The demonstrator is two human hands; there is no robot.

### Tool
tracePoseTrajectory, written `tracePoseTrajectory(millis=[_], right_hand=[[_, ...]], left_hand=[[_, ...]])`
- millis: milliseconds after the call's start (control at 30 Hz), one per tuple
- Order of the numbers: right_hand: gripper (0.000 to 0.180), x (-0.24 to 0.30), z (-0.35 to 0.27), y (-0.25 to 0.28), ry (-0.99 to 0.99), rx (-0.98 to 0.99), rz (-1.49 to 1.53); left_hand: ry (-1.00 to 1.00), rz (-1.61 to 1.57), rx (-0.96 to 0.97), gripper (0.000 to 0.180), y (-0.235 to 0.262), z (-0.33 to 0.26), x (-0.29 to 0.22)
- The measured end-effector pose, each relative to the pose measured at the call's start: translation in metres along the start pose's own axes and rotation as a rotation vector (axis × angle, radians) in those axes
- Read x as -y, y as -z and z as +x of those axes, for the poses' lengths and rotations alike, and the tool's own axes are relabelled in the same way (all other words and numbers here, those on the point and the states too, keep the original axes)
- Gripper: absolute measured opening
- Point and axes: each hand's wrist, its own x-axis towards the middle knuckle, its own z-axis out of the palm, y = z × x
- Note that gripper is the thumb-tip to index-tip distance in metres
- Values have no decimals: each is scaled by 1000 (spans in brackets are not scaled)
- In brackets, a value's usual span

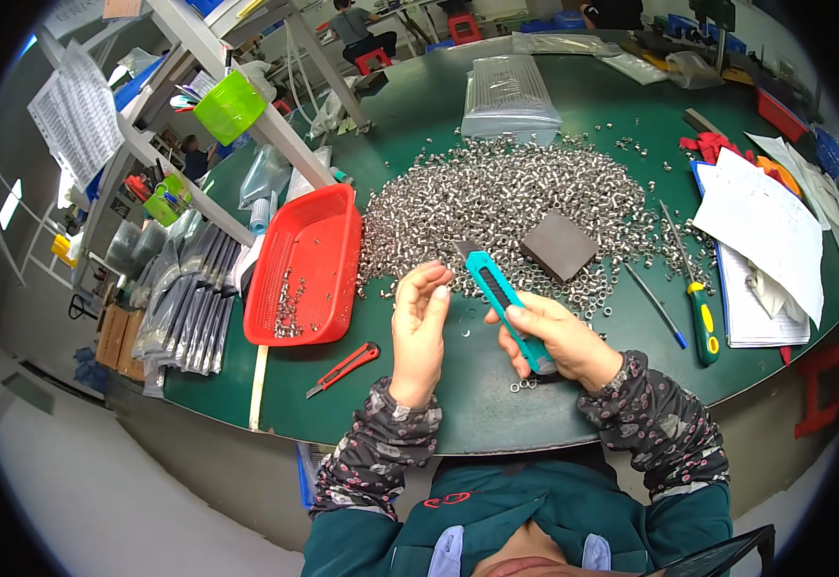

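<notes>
My right hand (563, 337) is wrapped round a teal utility knife (504, 300). Its blade points up and to the left, toward the heap. To the left of it I hold up my left hand (417, 332), fingers loosely bent and thumb apart, with nothing visible in them. A big heap of small metal rings (496, 197) spreads over the green table (419, 409) beyond both hands. On the heap's near right edge rests a dark square block (560, 246). A few loose rings (523, 385) lie just below the knife's handle.
Left of my hands are a red basket (328, 288) with some rings inside and a red utility knife (344, 369). At right lie a pen (657, 306), a green-yellow screwdriver (702, 317) and papers (761, 226). Bagged rods (511, 96) sit behind the heap; shelf posts (285, 144) rise at left.
</notes>
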Motion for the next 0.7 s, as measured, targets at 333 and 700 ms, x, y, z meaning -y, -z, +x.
tracePoseTrajectory(millis=[333,700], right_hand=[[29,2,-2,0,15,-51,-119],[34,6,-2,-3,-1,-85,-155]], left_hand=[[-316,404,-161,14,23,0,15],[-335,466,-142,12,23,1,10]])
